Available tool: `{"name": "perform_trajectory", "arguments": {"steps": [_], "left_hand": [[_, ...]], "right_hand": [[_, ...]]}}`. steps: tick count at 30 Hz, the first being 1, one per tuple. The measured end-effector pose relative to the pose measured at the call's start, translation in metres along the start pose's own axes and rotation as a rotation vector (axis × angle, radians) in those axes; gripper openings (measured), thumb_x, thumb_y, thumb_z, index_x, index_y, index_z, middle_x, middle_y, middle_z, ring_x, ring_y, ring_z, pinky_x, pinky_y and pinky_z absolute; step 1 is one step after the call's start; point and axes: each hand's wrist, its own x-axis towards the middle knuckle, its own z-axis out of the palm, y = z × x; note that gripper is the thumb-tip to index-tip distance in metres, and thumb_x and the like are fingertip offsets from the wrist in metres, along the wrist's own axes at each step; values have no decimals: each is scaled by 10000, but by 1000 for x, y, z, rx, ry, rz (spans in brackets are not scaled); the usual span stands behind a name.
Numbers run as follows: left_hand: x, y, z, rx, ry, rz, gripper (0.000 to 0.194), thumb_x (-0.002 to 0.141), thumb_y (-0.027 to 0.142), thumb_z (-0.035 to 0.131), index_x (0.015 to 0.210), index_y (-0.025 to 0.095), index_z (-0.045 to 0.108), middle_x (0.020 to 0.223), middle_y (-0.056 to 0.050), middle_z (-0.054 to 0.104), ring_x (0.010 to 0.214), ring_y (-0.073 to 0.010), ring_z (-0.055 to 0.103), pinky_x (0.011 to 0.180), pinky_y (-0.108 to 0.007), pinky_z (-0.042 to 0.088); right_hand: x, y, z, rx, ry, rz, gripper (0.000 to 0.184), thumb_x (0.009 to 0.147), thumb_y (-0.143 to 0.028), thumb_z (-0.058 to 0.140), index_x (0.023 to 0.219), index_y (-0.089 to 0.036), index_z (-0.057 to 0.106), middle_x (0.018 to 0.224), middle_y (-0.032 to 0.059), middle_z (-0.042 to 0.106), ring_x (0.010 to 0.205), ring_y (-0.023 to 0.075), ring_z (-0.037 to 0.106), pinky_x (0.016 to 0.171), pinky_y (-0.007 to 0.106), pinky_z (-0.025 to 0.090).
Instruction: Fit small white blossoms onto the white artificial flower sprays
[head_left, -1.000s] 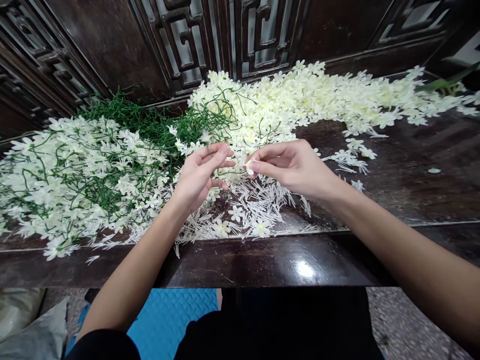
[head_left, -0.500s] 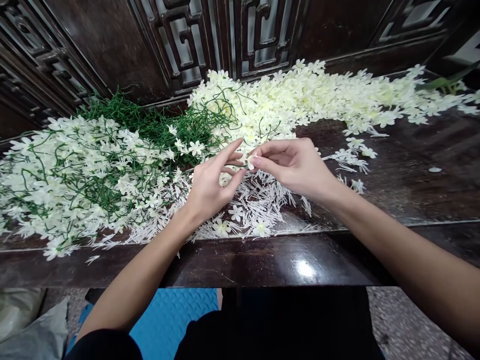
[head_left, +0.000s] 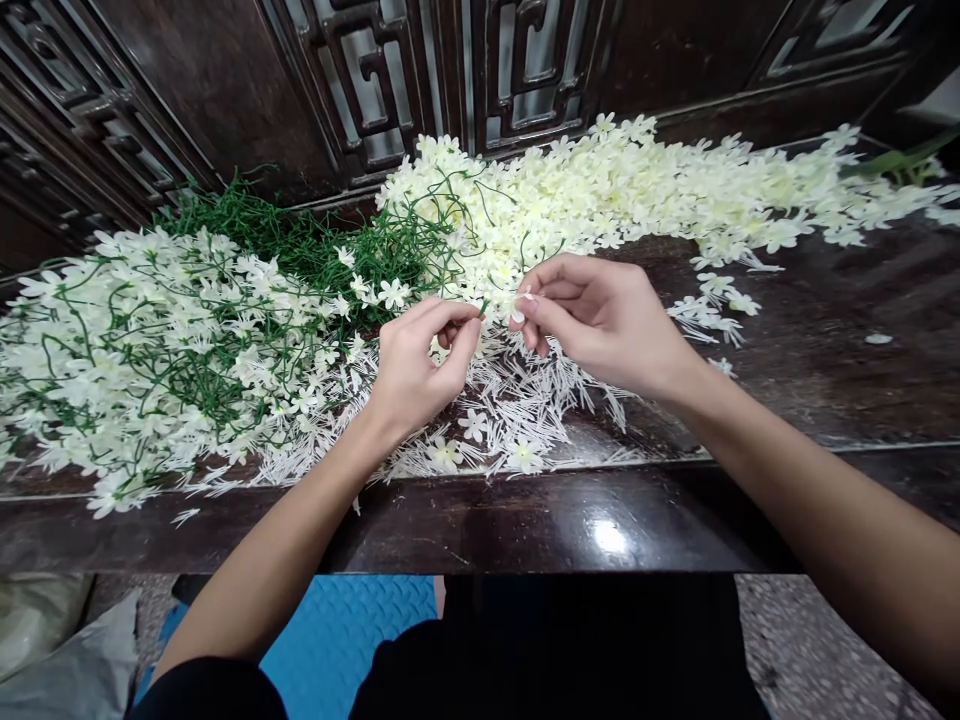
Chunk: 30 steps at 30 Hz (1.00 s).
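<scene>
My left hand (head_left: 424,365) is closed in a pinch, with the tip of a thin green stem (head_left: 483,308) poking out between thumb and forefinger. Just to its right, my right hand (head_left: 600,320) pinches a small white artificial flower (head_left: 520,308) between thumb and fingertips; its far side is hidden by the fingers. A small gap separates the two hands. Beneath them lies a scatter of thin white stamen-like pieces (head_left: 525,395) with a few loose flowers (head_left: 523,455) among them. Behind my hands sits a heap of green stems (head_left: 300,245).
A pile of white flowers with green stems (head_left: 150,350) covers the left of the dark wooden bench (head_left: 825,350). Loose pale-yellow flower heads (head_left: 637,190) stretch along the back to the right. Carved wooden panels (head_left: 375,80) rise behind. A blue mat (head_left: 345,640) lies on the floor.
My left hand's fingers, spread before, have closed on a green stem. My right hand has shifted slightly right and up, still pinching the white flower.
</scene>
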Motion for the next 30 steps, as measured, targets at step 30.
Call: {"name": "perform_trajectory", "arguments": {"steps": [30], "left_hand": [[2, -5, -6, -147, -200, 10, 122, 864, 198, 602, 865, 215, 723, 820, -23, 745, 731, -157, 627, 720, -328, 504]], "right_hand": [[-1, 0, -4, -397, -153, -317, 124, 872, -120, 478, 864, -228, 540, 678, 0, 563, 560, 138, 521, 482, 303, 414]]}}
